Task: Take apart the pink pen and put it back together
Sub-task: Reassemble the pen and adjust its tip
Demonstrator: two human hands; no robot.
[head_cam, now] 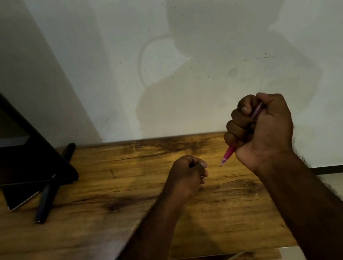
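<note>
My right hand (261,129) is raised above the wooden table (91,226) and grips the pink pen (228,153) in a fist. The pen's tip points down and to the left, and its upper barrel shows between the fingers and thumb. My left hand (186,175) hovers just left of the pen tip with its fingers curled. Something small and pale shows at its fingertips; what it is cannot be told.
A black monitor (12,140) on a black stand (43,204) fills the table's left side, with a flat dark device (20,197) under it. A white wall (176,51) rises behind the table. The table's right edge ends near my right forearm.
</note>
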